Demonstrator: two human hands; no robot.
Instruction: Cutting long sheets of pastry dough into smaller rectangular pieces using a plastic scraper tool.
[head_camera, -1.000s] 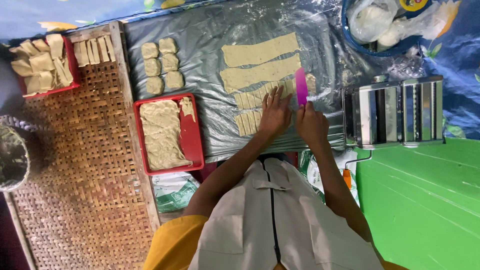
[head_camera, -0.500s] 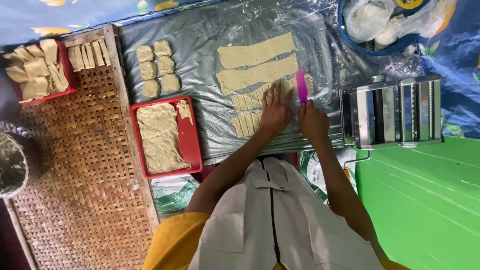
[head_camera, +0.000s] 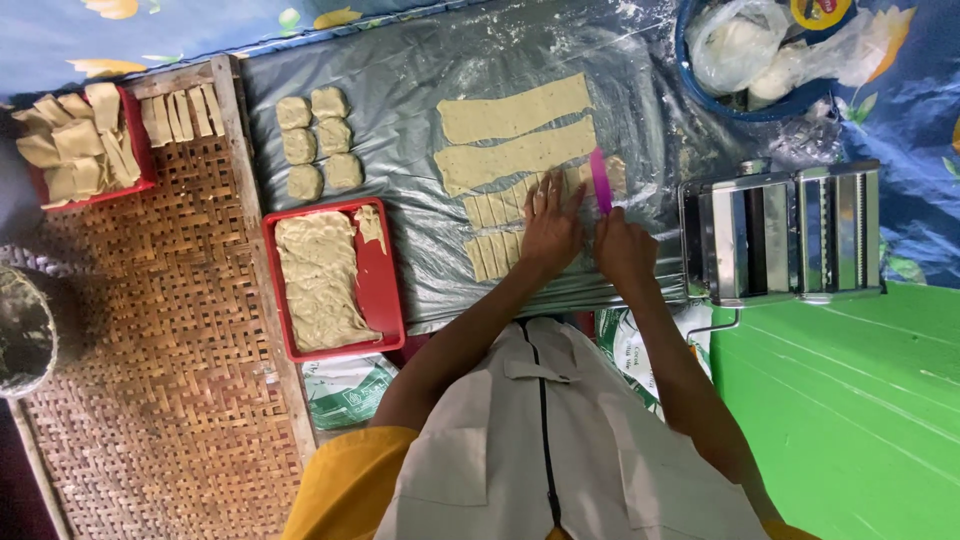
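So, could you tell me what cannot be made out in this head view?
- Dough strip under the left hand: covered by the palm.
- Pink cutter: its lower end is hidden in the right hand.
- Blue bowl: cut off by the top edge, contents wrapped in plastic.
- Dark basket: cut off at left.

Pasta roller (head_camera: 785, 238) at right edge; red tray (head_camera: 385, 290) of dough at centre left; blue basin (head_camera: 690, 75) upper right; woven mat (head_camera: 150, 400) lower left.

My left hand (head_camera: 552, 228) covers part of the cut dough strips (head_camera: 492, 242). My right hand (head_camera: 622, 250) hides the pink cutter's (head_camera: 600, 180) lower end. The blue basin (head_camera: 765, 60) runs past the top edge.
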